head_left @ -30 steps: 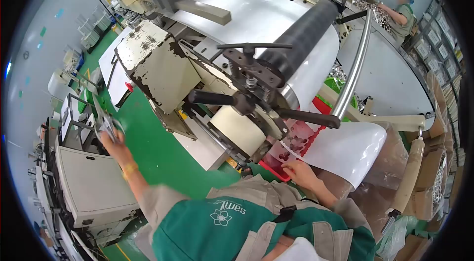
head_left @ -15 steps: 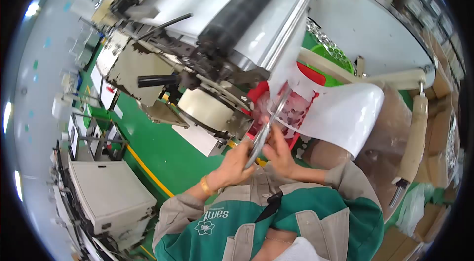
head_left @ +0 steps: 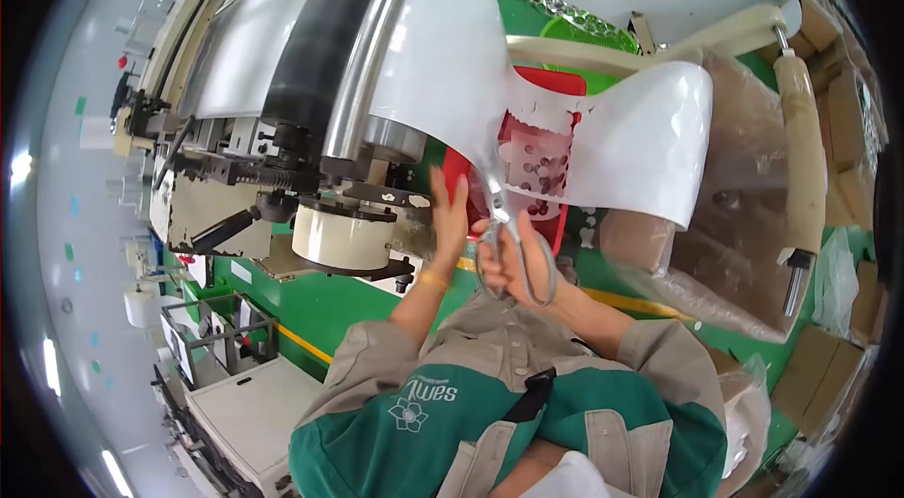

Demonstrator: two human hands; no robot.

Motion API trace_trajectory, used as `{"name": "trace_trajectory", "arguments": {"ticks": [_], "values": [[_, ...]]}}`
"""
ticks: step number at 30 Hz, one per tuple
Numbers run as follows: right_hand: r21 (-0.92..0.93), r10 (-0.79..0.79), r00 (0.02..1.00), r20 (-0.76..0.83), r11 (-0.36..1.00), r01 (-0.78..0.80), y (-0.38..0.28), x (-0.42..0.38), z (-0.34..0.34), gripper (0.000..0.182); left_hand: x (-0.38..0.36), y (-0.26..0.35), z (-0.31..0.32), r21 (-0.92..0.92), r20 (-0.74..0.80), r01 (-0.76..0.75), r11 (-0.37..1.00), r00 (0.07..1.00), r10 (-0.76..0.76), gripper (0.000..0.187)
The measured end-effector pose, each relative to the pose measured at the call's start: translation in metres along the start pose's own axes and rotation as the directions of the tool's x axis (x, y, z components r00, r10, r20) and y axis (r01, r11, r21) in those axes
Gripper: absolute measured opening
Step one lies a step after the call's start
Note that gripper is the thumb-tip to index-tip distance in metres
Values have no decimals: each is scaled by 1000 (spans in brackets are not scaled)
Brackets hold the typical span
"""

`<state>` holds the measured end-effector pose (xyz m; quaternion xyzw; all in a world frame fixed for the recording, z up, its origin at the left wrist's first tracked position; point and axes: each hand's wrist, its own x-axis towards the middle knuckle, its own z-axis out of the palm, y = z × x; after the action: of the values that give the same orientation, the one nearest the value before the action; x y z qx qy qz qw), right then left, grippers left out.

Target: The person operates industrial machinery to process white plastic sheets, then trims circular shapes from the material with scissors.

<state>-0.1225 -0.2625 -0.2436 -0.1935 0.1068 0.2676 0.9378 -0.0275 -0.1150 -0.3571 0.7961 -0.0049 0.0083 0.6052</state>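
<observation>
My right hand (head_left: 527, 263) is closed around the loops of a pair of metal scissors (head_left: 498, 204). Their blades point away from me and overlap the narrow part of a glossy white sheet (head_left: 452, 56). To the left of the scissors, my left hand (head_left: 450, 216) reaches up with its fingers stretched out and nothing in them. It is beside the red crate (head_left: 457, 173), which sits under the sheet. Between the blades and the broad right-hand part of the sheet lies a stretch with cut-out holes, and the crate's red shows through it.
On the left stands a machine with a black roller (head_left: 330, 37), a steel roller (head_left: 377, 56) and a black-handled lever (head_left: 226, 230). A pale bar (head_left: 725, 32) and a wrapped roller (head_left: 800, 150) stand at right, near clear plastic (head_left: 739, 206). Cardboard boxes (head_left: 819, 376) lie beyond.
Both hands were together on the scissors; my left hand has let go and moved left with fingers extended. The scissors now sit in my right hand at the sheet. My view has shifted.
</observation>
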Motion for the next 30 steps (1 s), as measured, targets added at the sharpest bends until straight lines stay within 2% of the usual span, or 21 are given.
{"name": "trace_trajectory", "arguments": {"ticks": [1,2,3,5,7,9,12,15,16,19,20,21,26,29,30], "values": [[47,51,999,2,998,-51,9,5,4,73,22,-3,10,-16,-45,-4,1000,999,3,74],[45,73,997,-1,996,-73,15,9,10,74,45,-8,20,155,-119,-149,977,978,169,70],[42,95,995,-4,995,-95,19,13,15,75,58,6,29,-133,-81,-98,986,993,88,45],[9,82,996,-43,997,-82,24,26,23,76,57,38,35,106,-11,55,993,998,-54,42],[-21,35,999,-29,999,-36,23,36,24,77,51,53,42,254,16,84,963,996,-92,42],[-3,-48,998,-48,999,48,20,48,28,78,43,63,47,318,14,56,946,998,-64,43],[25,-93,989,-119,995,97,10,60,37,74,32,73,54,369,-5,51,928,999,-53,45],[55,-46,973,-227,997,60,11,69,44,78,29,76,56,391,-8,25,920,1000,-24,48],[-3,-92,964,-251,996,94,11,70,46,82,32,69,55,416,45,-75,906,997,62,42],[-126,-196,949,-245,977,170,7,86,44,80,30,58,63,354,4,-146,924,988,155,42],[-128,-193,952,-236,978,166,8,88,45,80,31,60,67,237,-10,-228,944,971,237,41],[-152,-216,939,-268,972,180,8,88,48,75,30,62,70,195,-38,-222,955,972,234,40],[-175,-172,940,-296,977,124,9,89,48,66,29,66,70,237,-58,-143,961,985,161,42],[-365,-318,894,-317,910,195,-1,102,42,65,28,68,67,360,-43,-106,927,991,130,45],[-102,-313,927,-206,949,297,6,122,21,69,26,72,66,457,-26,-38,889,998,56,46]]}}
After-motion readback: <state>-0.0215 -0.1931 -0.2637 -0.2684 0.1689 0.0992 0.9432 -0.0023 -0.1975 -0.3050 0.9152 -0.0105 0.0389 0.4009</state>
